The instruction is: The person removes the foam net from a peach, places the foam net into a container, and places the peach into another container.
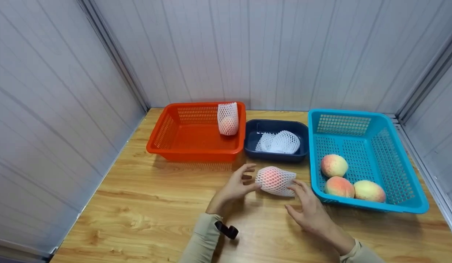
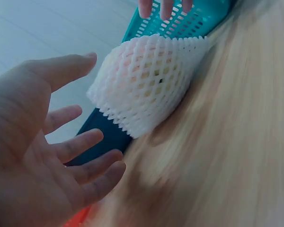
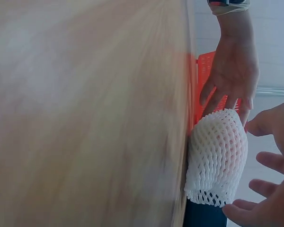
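Note:
A peach in a white foam net sleeve [image 1: 274, 180] lies on its side on the wooden table between my hands. My left hand [image 1: 235, 187] is at its left end; the left wrist view shows the fingers spread and apart from the foam net. Beside the sleeve's loose right end is my right hand [image 1: 310, 208], thumb and fingers parted around nothing. Its fingertips come close to the net in the right wrist view, and I cannot tell if one touches. The peach [image 2: 154, 71] shows pink and yellow through the mesh.
An orange basket [image 1: 196, 155] at the back left holds another netted peach [image 1: 228, 122]. In the dark blue tray [image 1: 275, 157] are loose foam nets [image 1: 284, 141]. The turquoise basket [image 1: 405, 164] on the right holds three bare peaches [image 1: 334, 166]. Panelled walls [image 1: 266, 54] stand around the table.

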A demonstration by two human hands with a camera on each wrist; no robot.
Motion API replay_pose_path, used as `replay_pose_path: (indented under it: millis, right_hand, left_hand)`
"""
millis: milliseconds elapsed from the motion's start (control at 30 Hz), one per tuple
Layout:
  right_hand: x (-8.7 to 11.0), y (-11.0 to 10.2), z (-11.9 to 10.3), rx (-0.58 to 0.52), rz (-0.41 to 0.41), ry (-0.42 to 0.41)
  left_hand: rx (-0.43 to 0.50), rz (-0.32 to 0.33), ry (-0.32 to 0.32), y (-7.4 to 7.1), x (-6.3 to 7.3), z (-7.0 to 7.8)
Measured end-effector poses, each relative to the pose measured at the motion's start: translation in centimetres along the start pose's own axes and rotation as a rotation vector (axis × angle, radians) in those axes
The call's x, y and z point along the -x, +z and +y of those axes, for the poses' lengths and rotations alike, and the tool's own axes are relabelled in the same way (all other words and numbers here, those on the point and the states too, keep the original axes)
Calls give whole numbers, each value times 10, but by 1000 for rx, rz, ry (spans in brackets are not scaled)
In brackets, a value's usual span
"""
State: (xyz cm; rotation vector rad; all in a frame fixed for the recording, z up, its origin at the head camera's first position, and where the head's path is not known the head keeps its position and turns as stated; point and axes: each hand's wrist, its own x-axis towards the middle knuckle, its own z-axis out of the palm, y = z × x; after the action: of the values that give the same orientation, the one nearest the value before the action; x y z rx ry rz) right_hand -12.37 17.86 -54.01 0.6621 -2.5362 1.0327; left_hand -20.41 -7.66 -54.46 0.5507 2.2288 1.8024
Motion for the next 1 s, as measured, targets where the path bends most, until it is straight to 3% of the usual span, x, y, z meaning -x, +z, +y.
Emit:
replay_pose_path:
  millis: [367,600,767,1000]
  right_hand:
    - [-2,2,1,-42,-73,156]
    - [1,-2,1,-64,-136,231]
    - [5,-1,2,-93,-127,236]
    - [-1,-2,5,-133,-79,197]
  left_hand:
    - [-13,-47,51,22,-14,-1]
    - [-121,-11,-13,36,-18,-2]
    - [-134,35,-1,43,-20,-6]
    - [-116,86,55,36,-25,-5]
